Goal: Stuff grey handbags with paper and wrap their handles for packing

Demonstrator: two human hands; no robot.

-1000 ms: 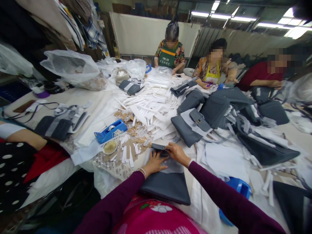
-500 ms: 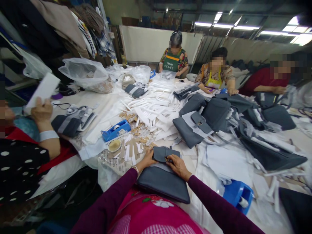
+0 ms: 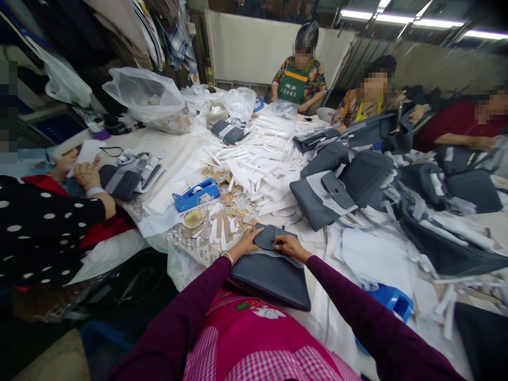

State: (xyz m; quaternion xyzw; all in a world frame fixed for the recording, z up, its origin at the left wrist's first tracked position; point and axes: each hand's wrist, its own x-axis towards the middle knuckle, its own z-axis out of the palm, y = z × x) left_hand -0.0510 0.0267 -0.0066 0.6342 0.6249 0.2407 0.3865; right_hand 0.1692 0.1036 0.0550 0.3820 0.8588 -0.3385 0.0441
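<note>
A dark blue-grey handbag (image 3: 273, 283) lies before me at the table's near edge, its lower end against my pink apron. A flap with a metal clasp (image 3: 273, 242) covers its upper part, and pale wrapping shows beneath. With thumb and fingers my left hand (image 3: 245, 244) grips the left edge of the flap part. My right hand (image 3: 289, 246) is closed at the clasp, fingers pinched on it; the fingertips partly hide the metal. Just left of the bag lie paper strips (image 3: 222, 225) and small brown tags.
Blue tape dispensers (image 3: 196, 194) stand left and right (image 3: 391, 301). White paper strips (image 3: 254, 159) heap the middle. Several similar bags (image 3: 323, 198) pile up on the right. A person in polka dots (image 3: 47, 227) works at left; several people sit across the table.
My right hand's fingers have drawn together into a pinch at the clasp. My left hand keeps its hold. The view has tilted down; the person at left has lowered a white sheet.
</note>
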